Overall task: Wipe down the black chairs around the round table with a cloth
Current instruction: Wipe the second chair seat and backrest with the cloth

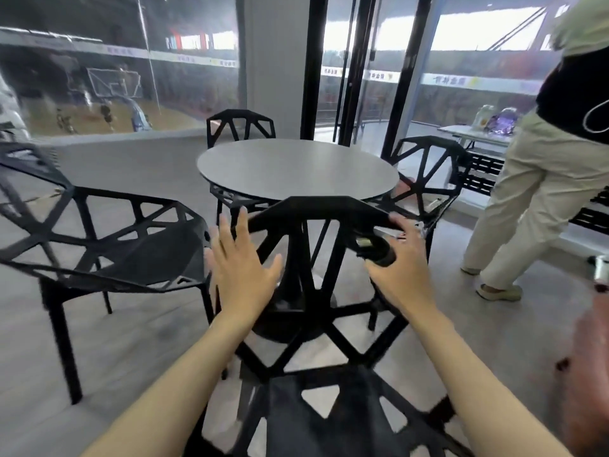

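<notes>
**Hands at the near chair's backrest**

Head view: the near black chair (316, 222) stands just in front of the round table (296, 168), its back a frame of angular struts with triangular openings under a flat, faceted top rail. The left hand (242, 262) is spread, fingers straight, against the left end of that rail. The right hand (400, 258) curls round the rail's right end and also holds a dark, rolled object that may be the cloth; I cannot tell. The table top is smooth, matte grey, thin-edged, on a black pedestal. Three more black chairs of the same openwork shape ring it: left (108, 245), far (240, 125), right (426, 174). The grey floor (138, 331) lies open between the left chair and the near one. A person in pale trousers (524, 206) stands to the right, near a low bench.
</notes>
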{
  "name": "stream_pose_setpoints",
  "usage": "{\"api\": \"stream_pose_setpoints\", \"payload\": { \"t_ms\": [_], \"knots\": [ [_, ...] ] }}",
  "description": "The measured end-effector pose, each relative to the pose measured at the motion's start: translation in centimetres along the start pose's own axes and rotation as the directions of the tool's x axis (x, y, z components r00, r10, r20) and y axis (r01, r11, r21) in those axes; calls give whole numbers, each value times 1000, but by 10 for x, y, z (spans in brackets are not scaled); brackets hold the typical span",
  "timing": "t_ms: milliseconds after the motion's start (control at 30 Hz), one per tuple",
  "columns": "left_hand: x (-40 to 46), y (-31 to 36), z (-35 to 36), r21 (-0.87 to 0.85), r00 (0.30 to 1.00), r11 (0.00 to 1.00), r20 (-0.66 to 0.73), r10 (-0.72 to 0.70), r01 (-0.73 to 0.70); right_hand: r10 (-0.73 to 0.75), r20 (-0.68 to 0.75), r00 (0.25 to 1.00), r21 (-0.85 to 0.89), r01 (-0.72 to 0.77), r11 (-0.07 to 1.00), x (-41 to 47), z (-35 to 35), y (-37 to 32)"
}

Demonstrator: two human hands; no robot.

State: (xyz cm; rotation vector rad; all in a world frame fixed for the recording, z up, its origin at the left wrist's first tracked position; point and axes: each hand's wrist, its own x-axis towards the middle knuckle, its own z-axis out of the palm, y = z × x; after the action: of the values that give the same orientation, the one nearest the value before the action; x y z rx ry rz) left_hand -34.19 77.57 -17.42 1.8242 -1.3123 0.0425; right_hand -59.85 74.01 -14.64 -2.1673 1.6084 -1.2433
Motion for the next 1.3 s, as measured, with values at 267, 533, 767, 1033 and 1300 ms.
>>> {"api": "stream_pose_setpoints", "payload": {
  "t_ms": [267,533,767,1033,1300],
  "knots": [
    [47,17,14,93,996,995,69,-50,44,260,296,919,34,-283,959,125,-19,-6],
    [88,102,71,93,857,982,507,93,-162,525,308,794,-48,-538,842,152,-96,55],
    [73,205,148,251,738,822,619,270,-511,762,179,622,-33,-771,636,143,-189,133],
    [61,303,243,155,568,675,690,449,-722,892,2,452,125,-885,448,101,-264,205],
    [41,408,319,185,536,628,725,432,-756,929,-76,362,233,-900,369,66,-311,239]
  ]
}}
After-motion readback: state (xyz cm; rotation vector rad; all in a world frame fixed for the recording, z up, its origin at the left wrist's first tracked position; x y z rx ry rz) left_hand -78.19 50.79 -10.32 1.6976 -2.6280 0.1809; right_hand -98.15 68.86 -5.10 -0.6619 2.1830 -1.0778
